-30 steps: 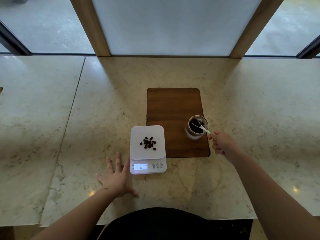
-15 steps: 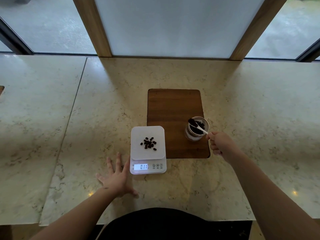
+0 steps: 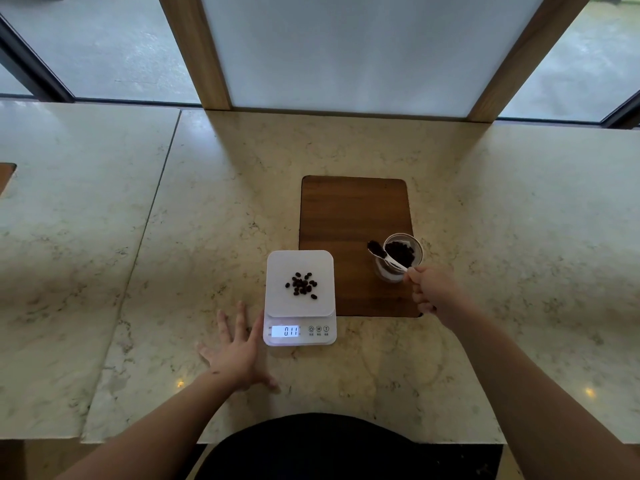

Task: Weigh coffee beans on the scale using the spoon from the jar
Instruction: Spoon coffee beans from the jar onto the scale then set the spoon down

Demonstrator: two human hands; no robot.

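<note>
A white scale [image 3: 300, 268] sits on the marble counter, its lit display reading 011, with a small heap of coffee beans [image 3: 302, 285] on its platform. To its right a clear glass jar [image 3: 401, 255] of beans stands on a dark wooden board [image 3: 349, 216]. My right hand [image 3: 433, 289] grips the handle of a white spoon [image 3: 388, 257]. The spoon's bowl, loaded with beans, is just outside the jar's left rim, above the board. My left hand [image 3: 239, 355] lies flat on the counter with fingers spread, touching the scale's left front corner.
The marble counter [image 3: 173, 271] runs left and right, with a seam left of the scale. A white panel between two wooden posts [image 3: 199, 50] rises behind the counter. Another wooden board's edge [image 3: 5, 174] shows at the far left.
The spoon has come up out of the jar with beans in it and moved left past the rim. My left hand and the scale reading are unchanged.
</note>
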